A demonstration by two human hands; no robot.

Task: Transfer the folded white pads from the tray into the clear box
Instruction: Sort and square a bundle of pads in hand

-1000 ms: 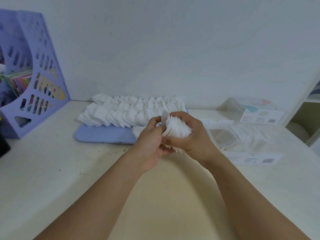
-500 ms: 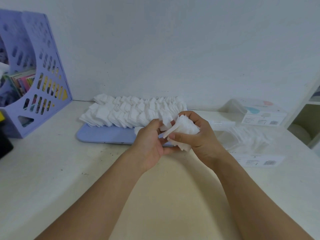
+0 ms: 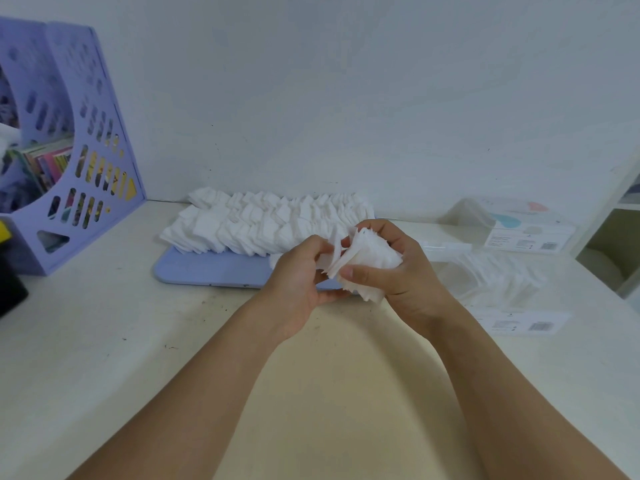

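I see the pale counter [image 3: 104, 341] first, then the lilac file rack [image 3: 86, 150] at far left. The blue tray [image 3: 207, 271] sits by the wall, rows of folded white pads [image 3: 263, 223] across it. The clear box [image 3: 485, 282], right of the tray, holds more pads; its labels show barcodes, the print too small to read. My right hand [image 3: 401, 275] grips a fanned pad stack [image 3: 367, 261]; my left hand [image 3: 298, 282] pinches its edge.
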